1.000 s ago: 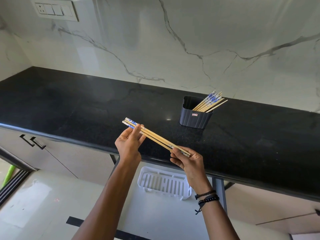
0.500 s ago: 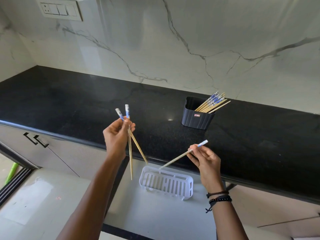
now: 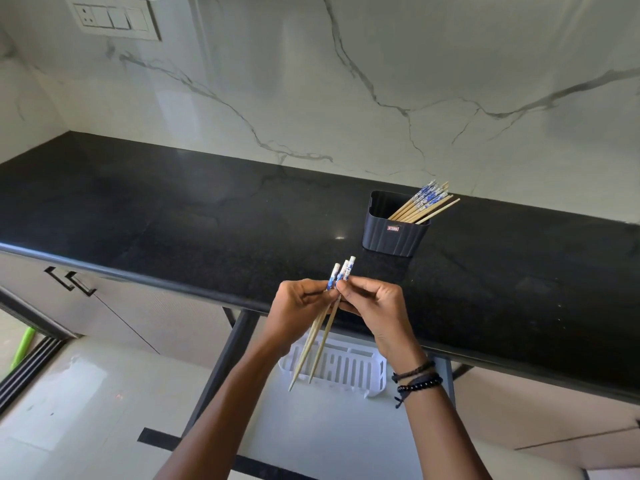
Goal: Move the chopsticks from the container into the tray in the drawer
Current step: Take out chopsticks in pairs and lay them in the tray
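Three wooden chopsticks (image 3: 320, 336) with blue-and-white tops hang nearly upright, tips down, over the white slotted tray (image 3: 349, 370) in the open drawer (image 3: 346, 427). My left hand (image 3: 294, 315) and my right hand (image 3: 377, 306) meet at their patterned tops and both pinch the bundle. A dark ribbed container (image 3: 394, 233) stands on the black counter behind my hands, with several more chopsticks (image 3: 422, 204) leaning out to its right.
The black counter's front edge (image 3: 138, 275) runs just under my hands. Cabinet doors with black handles (image 3: 71, 280) are at the left. A marble wall with a switch plate (image 3: 114, 17) rises behind. A green object (image 3: 22, 346) lies on the floor at far left.
My hands have come together: the single chopstick from my right hand has joined the two in my left. The bundle now points down over the tray.
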